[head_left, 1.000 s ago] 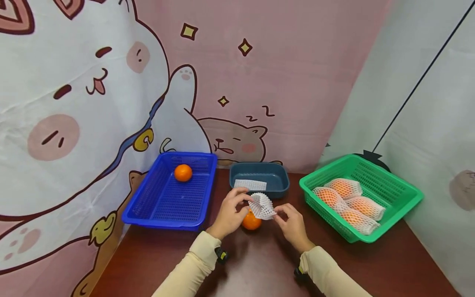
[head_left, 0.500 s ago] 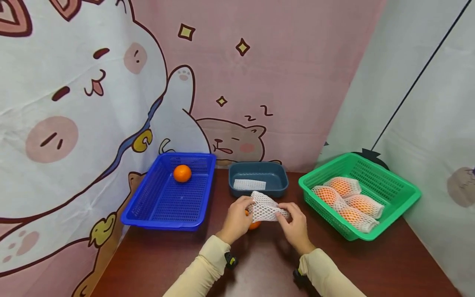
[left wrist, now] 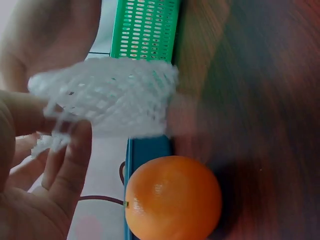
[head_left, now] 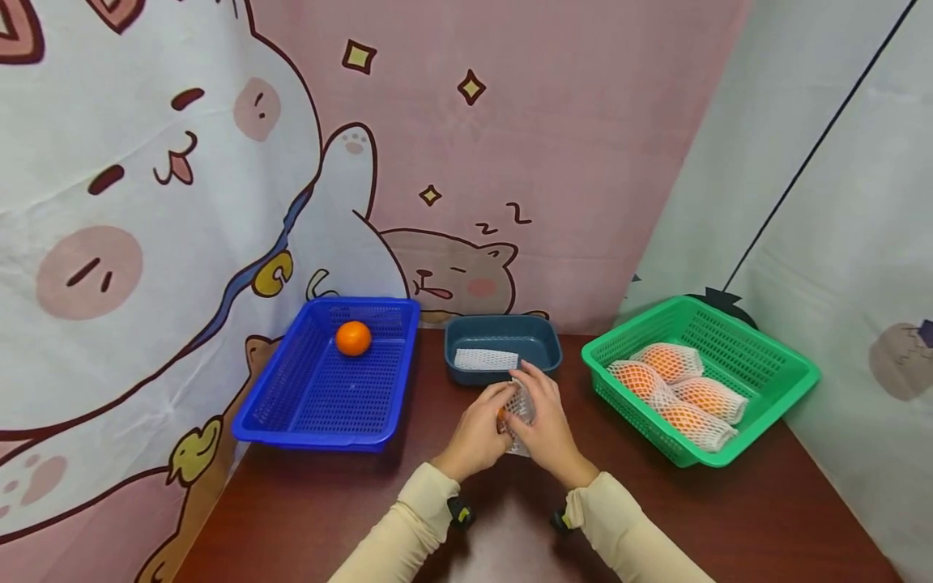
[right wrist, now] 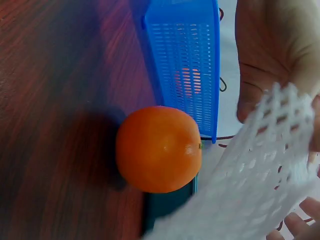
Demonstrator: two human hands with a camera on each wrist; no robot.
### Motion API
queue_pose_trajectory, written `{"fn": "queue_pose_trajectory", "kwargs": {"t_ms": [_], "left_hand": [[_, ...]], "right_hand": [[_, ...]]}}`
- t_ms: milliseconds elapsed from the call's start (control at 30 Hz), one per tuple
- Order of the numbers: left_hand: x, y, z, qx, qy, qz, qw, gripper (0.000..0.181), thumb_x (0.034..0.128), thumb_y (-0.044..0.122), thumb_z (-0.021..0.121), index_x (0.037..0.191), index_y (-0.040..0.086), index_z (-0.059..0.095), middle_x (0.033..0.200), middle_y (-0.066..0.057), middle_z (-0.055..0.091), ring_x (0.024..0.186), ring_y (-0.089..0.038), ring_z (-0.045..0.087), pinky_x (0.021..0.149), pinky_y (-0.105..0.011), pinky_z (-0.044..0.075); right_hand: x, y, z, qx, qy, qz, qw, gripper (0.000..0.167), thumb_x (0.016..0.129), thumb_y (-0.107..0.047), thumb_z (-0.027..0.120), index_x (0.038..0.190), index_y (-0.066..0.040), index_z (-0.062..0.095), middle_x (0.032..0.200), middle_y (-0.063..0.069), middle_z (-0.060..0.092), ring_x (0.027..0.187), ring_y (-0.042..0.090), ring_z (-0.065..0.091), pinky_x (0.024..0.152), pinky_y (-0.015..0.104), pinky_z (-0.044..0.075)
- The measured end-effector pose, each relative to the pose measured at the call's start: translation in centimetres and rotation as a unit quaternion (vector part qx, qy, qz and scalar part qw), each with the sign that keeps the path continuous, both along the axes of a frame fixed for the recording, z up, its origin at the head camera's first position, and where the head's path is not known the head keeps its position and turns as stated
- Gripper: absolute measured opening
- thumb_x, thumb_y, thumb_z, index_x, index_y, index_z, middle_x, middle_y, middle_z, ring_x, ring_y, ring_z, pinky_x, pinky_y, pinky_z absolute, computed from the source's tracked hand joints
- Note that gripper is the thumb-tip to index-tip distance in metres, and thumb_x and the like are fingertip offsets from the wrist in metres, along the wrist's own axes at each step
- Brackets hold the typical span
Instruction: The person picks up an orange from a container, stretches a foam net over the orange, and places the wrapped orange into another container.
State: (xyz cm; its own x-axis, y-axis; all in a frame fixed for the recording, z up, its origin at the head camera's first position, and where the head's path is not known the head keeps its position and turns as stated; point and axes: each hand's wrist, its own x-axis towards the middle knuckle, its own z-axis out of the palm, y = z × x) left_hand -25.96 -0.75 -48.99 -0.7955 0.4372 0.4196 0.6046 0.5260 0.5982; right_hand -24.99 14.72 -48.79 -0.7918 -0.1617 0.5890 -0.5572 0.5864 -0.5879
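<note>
Both hands meet over the table around a white foam net sleeve (head_left: 518,437). My left hand (head_left: 476,433) pinches one end between thumb and fingers, seen close in the left wrist view, where the sleeve (left wrist: 115,97) hangs blurred. From the other side my right hand (head_left: 547,429) holds the sleeve, thumb and fingers curved about it; its exact contact is partly hidden. Just below stands a bare orange (right wrist: 159,149) on the table, apart from the sleeve; in the head view the hands cover nearly all of it.
A blue basket (head_left: 313,437) with one bare orange (head_left: 353,338) stands left. Behind the hands, a dark teal tray (head_left: 539,328) holds a flat foam net (head_left: 484,359). At right, a green basket (head_left: 773,356) carries several net-wrapped oranges (head_left: 666,362). A printed curtain hangs behind.
The hands have come closer together, the right one moving left and in over the sleeve. Spread between them before, the sleeve now sits mostly hidden within the hands. The baskets stay put.
</note>
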Motion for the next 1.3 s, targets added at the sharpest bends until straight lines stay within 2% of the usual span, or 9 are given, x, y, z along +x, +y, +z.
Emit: {"fn": "queue_pose_trajectory", "kwargs": {"t_ms": [233, 400, 467, 567, 633, 800, 933, 1100, 1300], "left_hand": [[0.2, -0.5, -0.1, 0.118, -0.074, -0.046, 0.9892, 0.086, 0.0609, -0.017, 0.069, 0.142, 0.006, 0.049, 0.139, -0.005, 0.049, 0.084, -0.014, 0.059, 0.062, -0.020, 0.050], [0.8, -0.1, 0.4, 0.165, -0.139, -0.107, 0.9706, 0.088, 0.0658, -0.018, 0.072, 0.145, 0.010, 0.046, 0.142, -0.001, 0.045, 0.066, -0.010, 0.052, 0.055, -0.021, 0.050], [1.1, 0.2, 0.6, 0.187, -0.162, -0.129, 0.9601, 0.087, 0.0683, -0.018, 0.073, 0.146, 0.009, 0.044, 0.145, -0.002, 0.042, 0.068, -0.012, 0.051, 0.056, -0.022, 0.051], [1.4, 0.4, 1.1, 0.219, -0.179, -0.145, 0.9481, 0.085, 0.0710, -0.019, 0.071, 0.147, 0.005, 0.041, 0.147, -0.007, 0.039, 0.070, -0.019, 0.051, 0.057, -0.021, 0.050], [1.7, 0.2, 1.7, 0.235, -0.182, -0.143, 0.9440, 0.083, 0.0708, -0.021, 0.070, 0.146, -0.001, 0.040, 0.146, -0.013, 0.039, 0.071, -0.026, 0.050, 0.057, -0.020, 0.048], [2.2, -0.8, 3.5, 0.226, -0.165, -0.115, 0.9531, 0.075, 0.0691, -0.020, 0.072, 0.139, -0.009, 0.045, 0.136, -0.023, 0.045, 0.072, -0.041, 0.050, 0.057, -0.020, 0.047], [1.8, -1.3, 2.9, 0.211, -0.153, -0.099, 0.9603, 0.070, 0.0721, -0.011, 0.076, 0.137, -0.006, 0.049, 0.129, -0.023, 0.048, 0.078, -0.043, 0.052, 0.060, -0.023, 0.050], [0.2, -1.9, 0.1, 0.216, -0.129, -0.041, 0.9670, 0.063, 0.0810, 0.010, 0.078, 0.138, 0.007, 0.052, 0.129, -0.014, 0.046, 0.095, -0.038, 0.053, 0.075, -0.039, 0.051], [-0.9, -2.5, -2.2, 0.074, -0.095, 0.070, 0.9902, 0.067, 0.0761, 0.029, 0.083, 0.135, 0.013, 0.056, 0.142, -0.015, 0.042, 0.121, -0.034, 0.042, 0.098, -0.054, 0.034]], "right_hand": [[-0.3, 2.1, -1.1, 0.035, 0.072, -0.022, 0.9965, 0.042, 0.069, 0.020, 0.059, 0.093, -0.011, 0.073, 0.132, 0.013, 0.057, 0.121, 0.034, 0.050, 0.090, 0.054, 0.046], [-1.1, 3.5, -1.7, -0.064, -0.028, 0.055, 0.9961, 0.038, 0.073, 0.022, 0.057, 0.086, -0.010, 0.073, 0.127, 0.010, 0.062, 0.115, 0.023, 0.058, 0.083, 0.030, 0.049], [-1.0, 3.8, -1.7, -0.153, -0.092, 0.120, 0.9764, 0.028, 0.079, 0.019, 0.058, 0.095, -0.001, 0.068, 0.126, 0.014, 0.061, 0.113, 0.021, 0.059, 0.081, 0.026, 0.049], [-0.6, 3.8, -1.6, -0.267, -0.176, 0.193, 0.9277, 0.026, 0.086, 0.013, 0.061, 0.111, 0.011, 0.055, 0.123, 0.021, 0.055, 0.107, 0.021, 0.059, 0.080, 0.028, 0.052], [-0.3, 3.7, -1.4, -0.282, -0.201, 0.203, 0.9159, 0.037, 0.086, 0.011, 0.063, 0.121, 0.011, 0.049, 0.122, 0.019, 0.051, 0.101, 0.020, 0.058, 0.076, 0.030, 0.054], [-0.3, 4.0, -1.2, -0.164, -0.181, 0.154, 0.9575, 0.058, 0.080, 0.002, 0.076, 0.133, -0.002, 0.052, 0.123, 0.015, 0.053, 0.097, 0.024, 0.056, 0.074, 0.030, 0.053], [-0.4, 4.2, -0.8, -0.050, -0.135, 0.114, 0.9830, 0.060, 0.076, -0.014, 0.084, 0.130, -0.011, 0.058, 0.121, 0.007, 0.058, 0.101, 0.024, 0.056, 0.081, 0.034, 0.051], [-0.6, 4.4, -0.3, 0.018, -0.103, 0.069, 0.9921, 0.058, 0.073, -0.022, 0.087, 0.125, -0.016, 0.062, 0.120, 0.001, 0.059, 0.109, 0.022, 0.056, 0.093, 0.046, 0.046], [-0.7, 5.0, -0.3, 0.042, -0.116, 0.037, 0.9917, 0.056, 0.072, -0.021, 0.087, 0.123, -0.017, 0.064, 0.119, 0.000, 0.059, 0.111, 0.022, 0.055, 0.097, 0.049, 0.043]]}}
